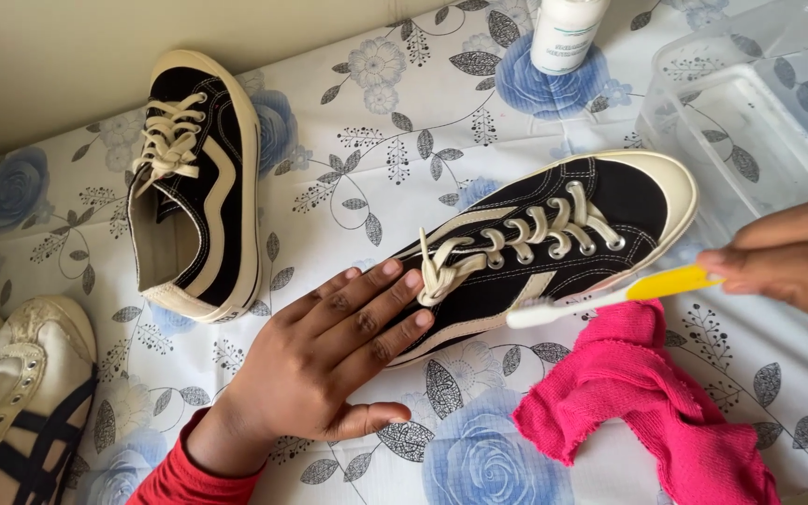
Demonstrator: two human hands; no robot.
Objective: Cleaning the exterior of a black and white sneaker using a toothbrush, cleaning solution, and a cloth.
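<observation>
Two hands worked over a black sneaker (554,243) that lay on its side across the middle of the frame, its cream toe cap pointing toward the upper right and its cream laces facing the camera. The left hand (329,360), coming up from the lower left in a red sleeve, lay flat and spread, its grip open, with the fingertips (393,269) pressing on the heel end of the shoe beside the lace bow. The right hand (797,252), entering from the right edge, had its grip closed around the yellow handle of a toothbrush (610,295), whose white head touched the sneaker's side near the cream sole. A crumpled pink cloth (647,411) lay just below the brush in the lower right. A second black sneaker (200,182), matching the first, rested in the upper left, well apart. A worn white shoe with dark blue stripes (21,402) sat at the lower left edge. A clear plastic container (750,122) stood in the upper right, and the base of a white bottle (565,33) showed at the top edge. Everything rested on a table covered with a blue-flowered cloth (395,122).
</observation>
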